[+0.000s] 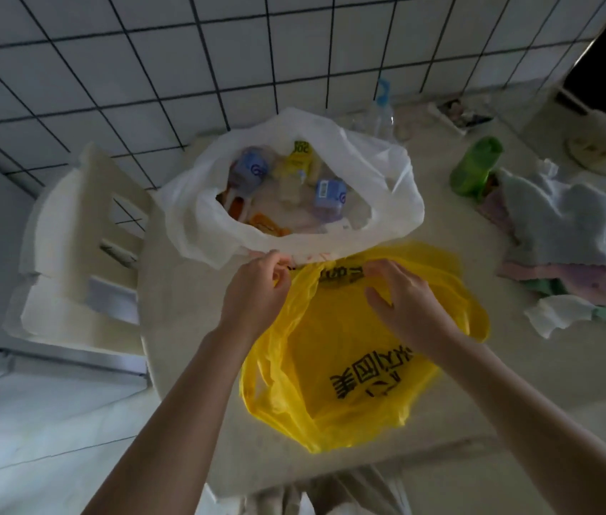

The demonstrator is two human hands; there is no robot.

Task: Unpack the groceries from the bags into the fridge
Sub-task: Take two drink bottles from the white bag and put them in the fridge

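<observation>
A yellow bag [346,369] lay flat on the pale table [182,291], close to the person. The left hand [256,291] pinched the far edge of the yellow bag with curled fingers. The right hand [401,291] held the same edge, its fingers bent around the thin plastic. Just past the hands sat a white bag [379,161], wide open, touching the yellow one. Inside it were small blue cartons [325,195] and a yellow pack [299,159]. A green bottle [474,167] stood farther right, near a pile of cloths [568,221].
</observation>
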